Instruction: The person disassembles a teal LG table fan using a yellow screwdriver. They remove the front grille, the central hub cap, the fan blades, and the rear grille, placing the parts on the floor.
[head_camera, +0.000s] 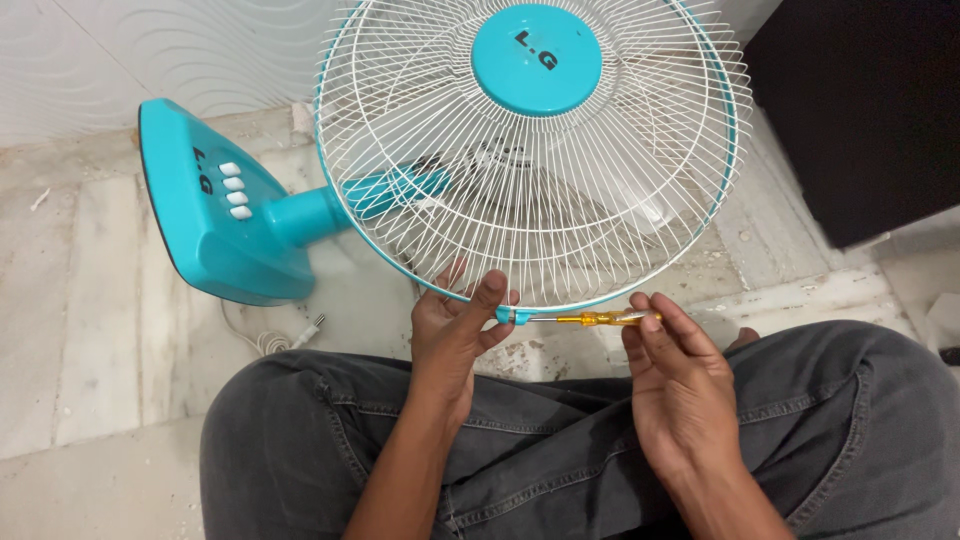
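We sit cross-legged, fan (530, 150) lying close against knees, dark cabinet (860, 110) hemming right side, bare floor (70, 330) open at left. Left hand (455, 325) pinches teal clip (507, 316) at bottom of cage rim. Right hand (670, 370) pinches yellow see-through screwdriver (598, 318), tip at clip. White wire cage, glossy teal plastic base (215, 215), white buttons.

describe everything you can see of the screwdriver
The screwdriver is small, with a clear yellow handle that looks like plastic and a thin metal shaft. It lies roughly level, tip pointing left into the teal clip at the bottom rim of the fan guard. The right hand pinches the handle with its fingertips; the left hand grips the guard rim beside the clip.
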